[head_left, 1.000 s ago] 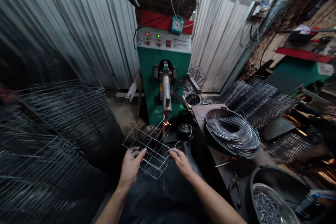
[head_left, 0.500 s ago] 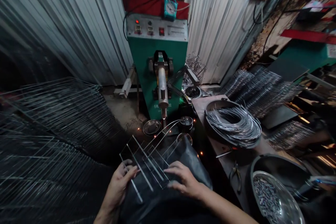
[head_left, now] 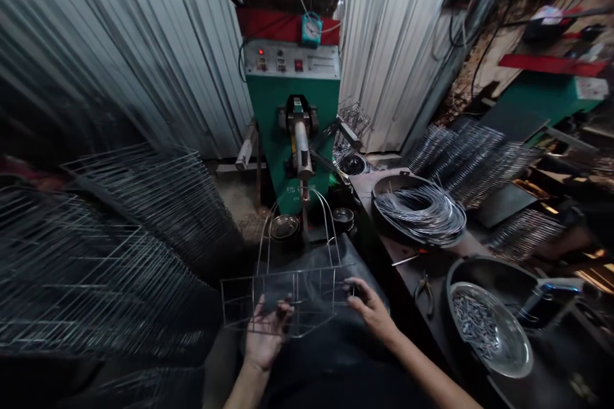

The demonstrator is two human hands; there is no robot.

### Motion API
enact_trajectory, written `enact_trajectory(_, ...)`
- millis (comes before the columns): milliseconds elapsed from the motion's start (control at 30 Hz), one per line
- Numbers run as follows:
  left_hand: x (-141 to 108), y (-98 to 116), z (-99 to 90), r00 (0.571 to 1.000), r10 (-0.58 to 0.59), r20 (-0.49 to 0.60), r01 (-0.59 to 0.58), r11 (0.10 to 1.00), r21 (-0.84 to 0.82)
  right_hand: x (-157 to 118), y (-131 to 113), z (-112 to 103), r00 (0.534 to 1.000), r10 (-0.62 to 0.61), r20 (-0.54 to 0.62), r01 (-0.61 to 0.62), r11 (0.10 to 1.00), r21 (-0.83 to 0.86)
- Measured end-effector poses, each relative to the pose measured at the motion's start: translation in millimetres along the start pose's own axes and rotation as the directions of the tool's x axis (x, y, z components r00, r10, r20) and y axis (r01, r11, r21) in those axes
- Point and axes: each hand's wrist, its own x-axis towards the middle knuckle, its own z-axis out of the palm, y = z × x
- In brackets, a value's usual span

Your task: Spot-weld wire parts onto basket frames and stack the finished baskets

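A wire rack (head_left: 295,301) with two tall curved wire loops (head_left: 328,212) at its far side is held over my lap, below the welding machine's electrode (head_left: 305,189). My left hand (head_left: 267,332) is palm up under the rack's near side, its fingers curled round the thin wires. At the right end of the rack, my right hand (head_left: 368,308) has its thumb and fingers bent about the end wires; the exact contact is blurred. Behind the rack stands the green welding machine (head_left: 268,99).
Stacked wire panels (head_left: 158,268) crowd the left. On the right-hand bench (head_left: 384,204) are a wire coil (head_left: 422,214), pliers (head_left: 424,294) and a metal bowl (head_left: 520,354) of small metal pieces. Metal dishes (head_left: 284,226) sit below the electrode. Bundled wire parts (head_left: 474,153) stand farther right.
The rack has turned from slanted to nearly level across my lap, its loops now pointing toward the machine. My left hand has moved right and under it; my right hand has shifted slightly right.
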Motion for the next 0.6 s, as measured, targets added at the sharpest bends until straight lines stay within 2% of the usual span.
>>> enact_trajectory(67,8,1,-3.0,0.999,-0.047,0.005,0.047,0.998,0.040,-4,-4,3,0.995,0.016,-0.099,-0.022,0.998,-0.065)
enact_trajectory(167,16,7,-13.9,1.000,0.013,-0.013,-0.011,0.992,0.123,-7,-9,7,0.989,-0.033,-0.145,0.009,0.987,-0.161)
enact_trajectory(233,14,10,-27.2,0.995,0.078,-0.069,-0.063,0.980,0.187,-6,-12,11,0.991,-0.084,-0.100,0.058,0.970,-0.237)
enact_trajectory(333,-4,7,-47.6,0.969,0.151,-0.194,-0.078,0.937,0.341,-2,-16,15,0.991,-0.137,0.010,0.132,0.929,-0.347)
enact_trajectory(400,-21,-2,-50.7,0.937,0.272,-0.220,-0.143,0.871,0.469,2,-19,15,0.986,-0.153,0.059,0.164,0.905,-0.392)
enact_trajectory(467,-34,-13,-39.9,0.864,0.485,-0.133,-0.305,0.716,0.628,6,-25,17,0.981,-0.155,0.116,0.190,0.885,-0.425)
enact_trajectory(533,-38,-24,-17.8,0.747,0.662,0.054,-0.464,0.461,0.756,10,-34,23,0.975,-0.129,0.182,0.201,0.862,-0.465)
enact_trajectory(567,-37,-29,-5.1,0.697,0.704,0.137,-0.500,0.341,0.796,13,-39,27,0.972,-0.102,0.211,0.195,0.853,-0.484)
enact_trajectory(600,-34,-33,7.3,0.670,0.719,0.187,-0.503,0.254,0.826,15,-43,30,0.969,-0.058,0.241,0.175,0.848,-0.500)
